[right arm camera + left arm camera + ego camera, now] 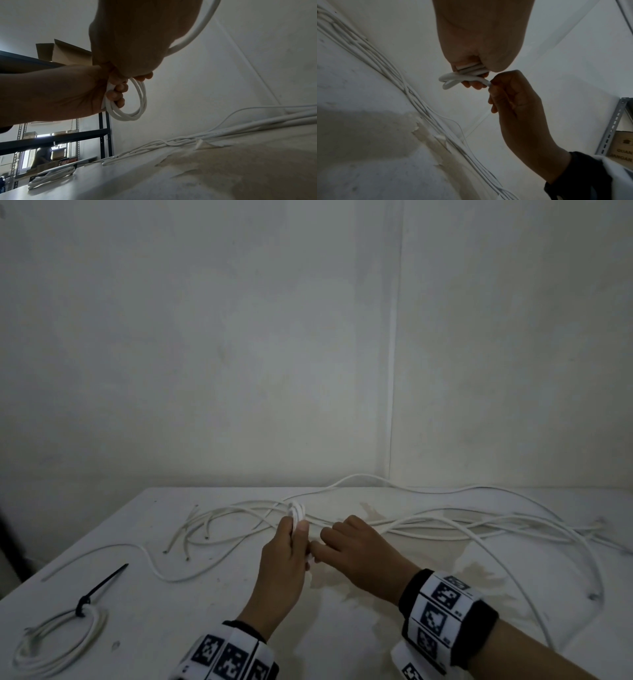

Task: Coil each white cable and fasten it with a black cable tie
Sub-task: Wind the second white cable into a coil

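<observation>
My left hand (pixel 297 530) grips a small coil of white cable (pixel 296 511) upright above the table; the left wrist view shows the loops (pixel 467 70) bunched in its fingers. My right hand (pixel 317 546) sits just right of it and pinches the strand (pixel 485 81) leading off the coil. In the right wrist view the coil (pixel 139 100) hangs from the left hand (pixel 116 93), and the cable's free length (pixel 197 31) curves past the right hand. A finished coil (pixel 60 642) bound with a black cable tie (pixel 102 587) lies at the front left.
Several loose white cables (pixel 445 525) sprawl across the back and right of the white table (pixel 164 625); their cut ends (pixel 185 546) fan out at left centre. A wall stands close behind. Metal shelving (pixel 102 135) with boxes is off to the left.
</observation>
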A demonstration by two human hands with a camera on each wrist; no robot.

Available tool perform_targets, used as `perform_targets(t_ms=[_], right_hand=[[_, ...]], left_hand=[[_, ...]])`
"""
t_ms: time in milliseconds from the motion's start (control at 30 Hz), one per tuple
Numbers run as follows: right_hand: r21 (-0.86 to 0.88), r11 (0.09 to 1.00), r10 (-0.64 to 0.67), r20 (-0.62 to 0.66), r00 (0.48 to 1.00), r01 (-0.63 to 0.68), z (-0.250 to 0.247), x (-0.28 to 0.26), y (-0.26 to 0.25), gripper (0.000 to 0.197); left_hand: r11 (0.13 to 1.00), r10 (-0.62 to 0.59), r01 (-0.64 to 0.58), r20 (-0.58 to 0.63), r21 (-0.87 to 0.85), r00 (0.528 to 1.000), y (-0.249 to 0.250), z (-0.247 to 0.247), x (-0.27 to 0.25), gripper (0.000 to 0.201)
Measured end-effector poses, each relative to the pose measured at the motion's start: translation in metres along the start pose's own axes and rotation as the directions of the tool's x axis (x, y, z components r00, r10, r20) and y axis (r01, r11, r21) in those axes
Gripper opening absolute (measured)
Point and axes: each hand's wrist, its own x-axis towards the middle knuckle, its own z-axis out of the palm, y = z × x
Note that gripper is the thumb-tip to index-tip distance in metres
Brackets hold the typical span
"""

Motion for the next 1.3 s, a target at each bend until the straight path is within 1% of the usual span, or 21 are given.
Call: perform_targets(t_ms=[133, 267, 333, 433, 500, 567, 600, 700, 733, 900, 1000, 1033, 1133, 1167, 1233, 1267, 1300], right_hand=[[-0.012, 0.999, 0.039, 0.026, 0.999, -0.039, 0.004, -0.003, 0.002, 0.010], [0.002, 0.997, 0.083, 0.028, 0.996, -0.083, 0.006, -0.002, 0.005, 0.001], [-0.012, 0.992, 0.125, 0.040, 0.991, -0.125, 0.007, 0.001, 0.005, 0.009], [-0.023, 0.972, 0.234, 0.130, 0.964, -0.233, 0.005, 0.005, 0.002, 0.012], [0.033, 0.956, 0.283, 0.173, 0.943, -0.293, 0.002, 0.007, -0.002, 0.015], [0.098, 0.945, 0.292, 0.175, 0.940, -0.312, -0.001, 0.009, -0.003, 0.010], [0.122, 0.942, 0.290, 0.164, 0.943, -0.311, -0.002, 0.009, -0.004, 0.012], [0.156, 0.934, 0.293, 0.176, 0.940, -0.320, -0.008, 0.015, -0.005, 0.028], [0.172, 0.930, 0.294, 0.179, 0.939, -0.325, -0.009, 0.016, -0.006, 0.031], [0.229, 0.908, 0.307, 0.210, 0.928, -0.352, -0.010, 0.016, -0.009, 0.020], [0.278, 0.877, 0.322, 0.265, 0.909, -0.392, -0.014, 0.016, -0.008, 0.009], [0.289, 0.868, 0.326, 0.284, 0.902, -0.404, -0.015, 0.016, -0.008, 0.011], [0.332, 0.846, 0.324, 0.299, 0.898, -0.416, -0.015, 0.017, -0.007, 0.026], [0.345, 0.838, 0.328, 0.300, 0.896, -0.422, -0.015, 0.016, -0.007, 0.026], [0.363, 0.816, 0.340, 0.328, 0.881, -0.450, -0.018, 0.016, -0.006, 0.015], [0.365, 0.805, 0.355, 0.335, 0.873, -0.468, -0.019, 0.016, -0.006, 0.014], [0.363, 0.795, 0.372, 0.342, 0.863, -0.486, -0.020, 0.016, -0.007, 0.019]], left_hand=[[1.000, 0.002, -0.002, -0.011, 0.009, 1.000, -0.001, -0.002, 0.002, 0.025], [0.999, 0.016, -0.015, -0.026, 0.044, 1.000, -0.006, -0.003, 0.004, 0.025], [0.994, 0.038, -0.036, -0.020, 0.105, 0.999, -0.009, -0.003, 0.006, 0.025], [0.982, 0.052, -0.053, 0.010, 0.180, 0.999, -0.012, -0.001, 0.008, 0.026], [0.976, 0.062, -0.067, 0.029, 0.209, 0.998, -0.011, -0.001, 0.007, 0.027], [0.970, 0.068, -0.077, 0.045, 0.229, 0.997, -0.011, -0.001, 0.007, 0.026], [0.970, 0.065, -0.075, 0.053, 0.233, 0.996, -0.011, -0.001, 0.006, 0.026], [0.968, 0.052, -0.067, 0.067, 0.242, 0.996, -0.011, -0.001, 0.005, 0.032], [0.967, 0.050, -0.065, 0.069, 0.247, 0.996, -0.011, -0.002, 0.004, 0.033], [0.969, -0.002, -0.027, 0.116, 0.247, 0.993, -0.007, -0.004, 0.003, 0.035], [0.969, -0.042, 0.003, 0.152, 0.246, 0.988, -0.006, -0.006, 0.003, 0.035], [0.970, -0.054, 0.014, 0.160, 0.242, 0.986, -0.006, -0.006, 0.003, 0.036], [0.976, -0.087, 0.047, 0.184, 0.212, 0.979, -0.003, -0.006, 0.001, 0.037], [0.977, -0.093, 0.052, 0.191, 0.208, 0.977, -0.001, -0.006, 0.000, 0.037], [0.975, -0.097, 0.053, 0.202, 0.214, 0.975, 0.004, -0.006, -0.002, 0.037], [0.975, -0.098, 0.053, 0.206, 0.215, 0.974, 0.006, -0.006, -0.002, 0.037], [0.976, -0.101, 0.056, 0.210, 0.212, 0.973, 0.008, -0.005, -0.001, 0.037]])
